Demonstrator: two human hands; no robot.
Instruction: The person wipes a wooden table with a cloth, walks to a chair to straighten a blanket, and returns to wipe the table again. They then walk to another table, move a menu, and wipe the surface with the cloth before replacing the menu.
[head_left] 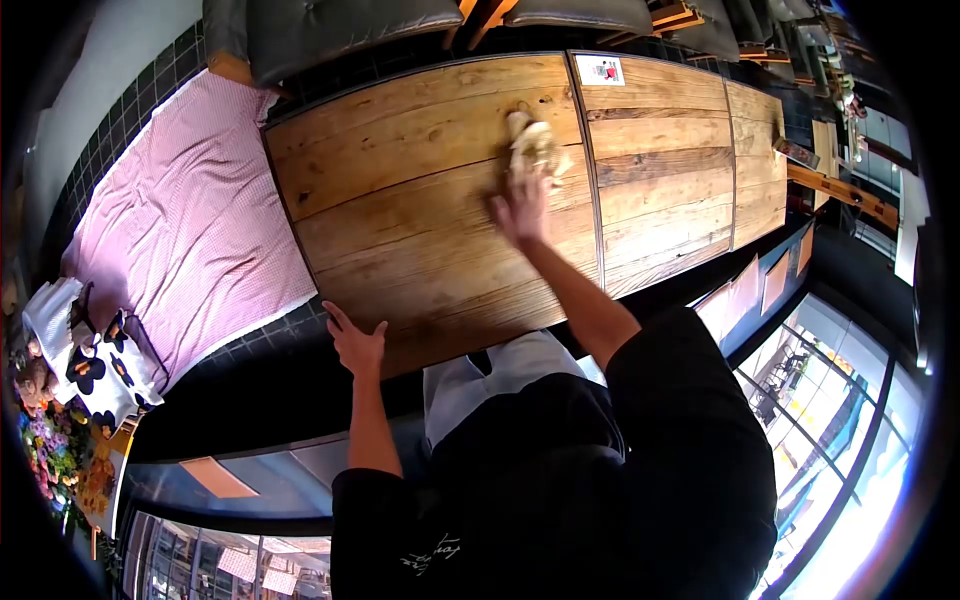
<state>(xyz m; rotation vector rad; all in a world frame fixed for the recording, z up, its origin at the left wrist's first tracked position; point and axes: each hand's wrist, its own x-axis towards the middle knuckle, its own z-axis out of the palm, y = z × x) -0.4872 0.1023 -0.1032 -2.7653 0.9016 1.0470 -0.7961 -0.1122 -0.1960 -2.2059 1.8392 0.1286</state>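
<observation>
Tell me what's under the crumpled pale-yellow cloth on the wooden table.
Brown wooden-plank tabletop shows around the crumpled pale-yellow cloth at the person's right hand. The patch directly beneath is covered, so whatever lies there cannot be seen.

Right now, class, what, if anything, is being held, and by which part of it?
The right hand touches a cloth at its near end; blur hides whether it grips. The left hand, open, holds nothing.

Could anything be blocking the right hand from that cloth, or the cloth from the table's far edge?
Nothing visible: the right hand appears to meet the cloth, though both are blurred. No obstacle shows between the cloth and the far edge; the white card lies off to the right.
</observation>
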